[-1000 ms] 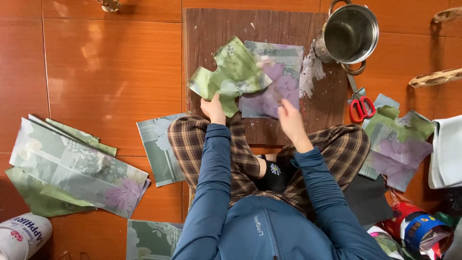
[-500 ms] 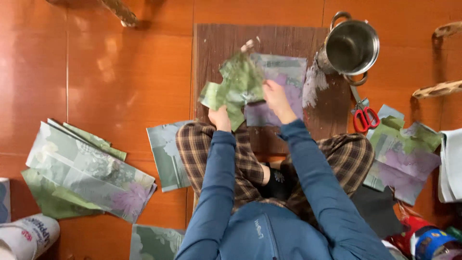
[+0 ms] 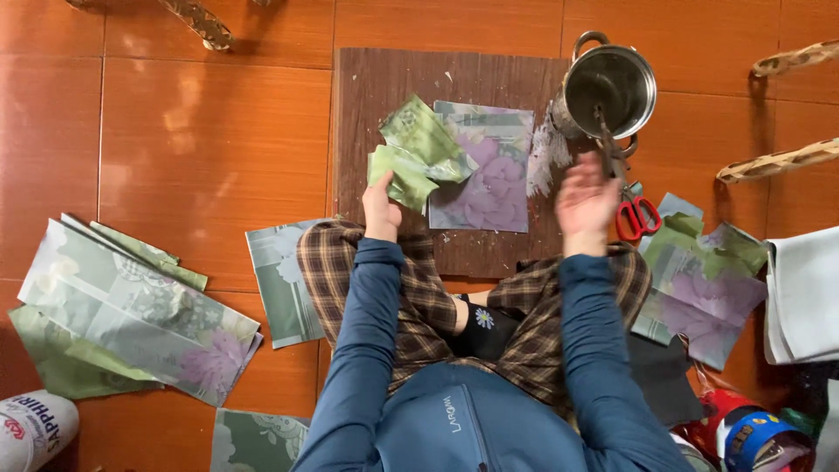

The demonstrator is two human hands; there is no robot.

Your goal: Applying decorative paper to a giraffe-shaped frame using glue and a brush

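left hand (image 3: 382, 208): gripping a folded green paper piece (image 3: 418, 156) by its lower left edge, fingers closed on it, holding it up over the board.
right hand (image 3: 585, 199): blurred, palm facing up toward the camera, fingers spread loosely; sitting just below the pot and beside the scissors. A thin dark brush (image 3: 606, 140) is running from the pot down to the fingers, but I cannot tell whether the hand is actually gripping it.
folded green paper piece: creased, several flaps showing, overlapping the left edge of the flat sheet under it.
flat sheet (image 3: 489, 179): floral print, purple and grey-green, lying flat on the board, right of centre.
board (image 3: 367, 96): dark brown wood, lying on the orange tiled floor in front of the crossed legs; white smears showing near the pot.
pot (image 3: 609, 86): steel, round, standing on the board's top right corner, brush leaning in it.
scissors (image 3: 637, 214): red handles, lying on the floor right of the board, close to the right hand.
paper stack, left (image 3: 131, 315): same floral print, several sheets fanned out on the floor, well apart from the hands.
paper pile, right (image 3: 699, 280): crumpled offcuts lying beside the right knee.
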